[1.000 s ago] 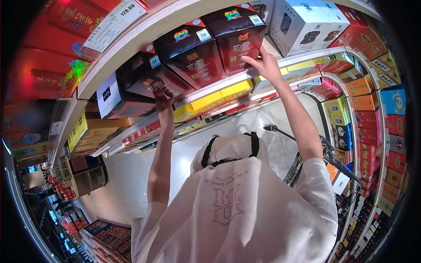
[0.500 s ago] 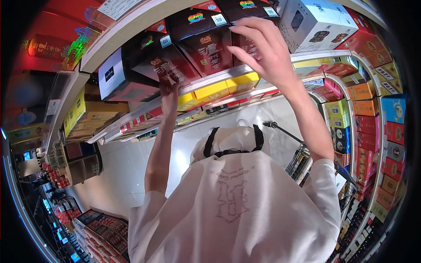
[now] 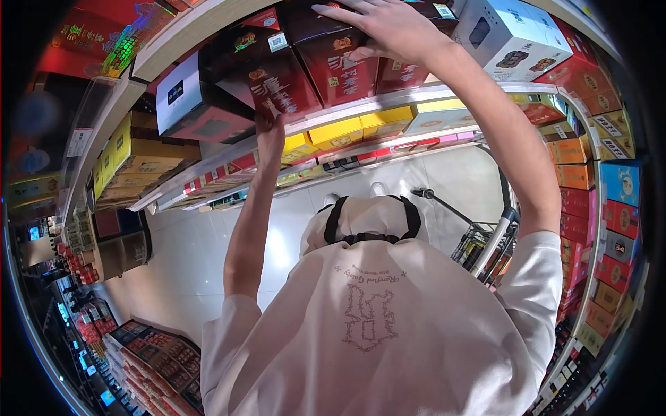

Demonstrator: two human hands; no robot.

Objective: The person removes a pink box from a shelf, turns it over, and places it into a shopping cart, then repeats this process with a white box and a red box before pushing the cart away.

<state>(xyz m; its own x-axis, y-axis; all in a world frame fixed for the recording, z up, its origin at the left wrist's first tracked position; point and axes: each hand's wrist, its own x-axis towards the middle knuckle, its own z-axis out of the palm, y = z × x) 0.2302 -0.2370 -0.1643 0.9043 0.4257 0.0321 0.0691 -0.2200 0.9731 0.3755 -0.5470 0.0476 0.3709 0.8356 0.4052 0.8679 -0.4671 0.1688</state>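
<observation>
L hand (image 3: pixel 269 128): at lower front corner of L dark-red box (image 3: pixel 286 84), fingers bunched, clamped or not can't tell. Mid dark-red box (image 3: pixel 347 82): on shelf (image 3: pixel 374 106), under R hand (image 3: pixel 406 31), fingers apart. Risk: box tips over shelf lip if top's pulled w/o support below.

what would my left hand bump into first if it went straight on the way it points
Most likely the dark red box on the shelf, just beyond the fingertips of your left hand; they may already touch its lower front, depth is unclear.
</observation>
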